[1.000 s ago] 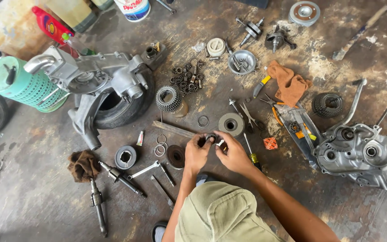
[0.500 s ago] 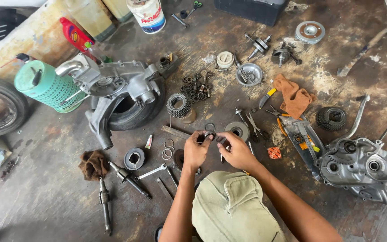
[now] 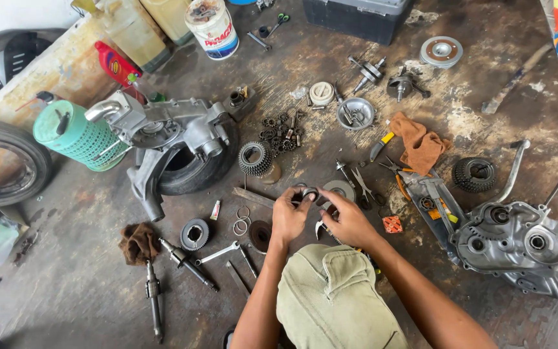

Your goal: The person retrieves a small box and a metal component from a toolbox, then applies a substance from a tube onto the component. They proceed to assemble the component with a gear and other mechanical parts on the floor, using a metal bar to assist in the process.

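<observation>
head view, floor scene, scanned left to right. tyre [image 3: 1, 161] at the 9 o'clock edge; green mesh basket [image 3: 75, 136] just right of it. engine casing [image 3: 163, 132] rests on a second tyre [image 3: 198, 171], toward 10 o'clock. brown rag [image 3: 138, 242] and shaft [image 3: 154, 297] lie at 8 o'clock, open-end spanner [image 3: 217, 253] beside them. toothed gear [image 3: 255, 158] sits above centre, loose small gears [image 3: 279, 129] at its 1 o'clock.
left hand [image 3: 289, 216] near centre: fingers pinching a small dark ring-shaped part [image 3: 309, 193], held just above the floor at 12 o'clock of the hand. right hand [image 3: 350, 223] close beside it, fingers curled around a small metal tool [image 3: 321, 226], tips almost at the ring; whether they touch it cannot be told. olive-trousered knee [image 3: 334, 291] at 6 o'clock.
orange rag [image 3: 421, 145] at 2 o'clock, ribbed sprocket [image 3: 474, 173] right of it, second crankcase half [image 3: 524, 242] at 4 o'clock.
</observation>
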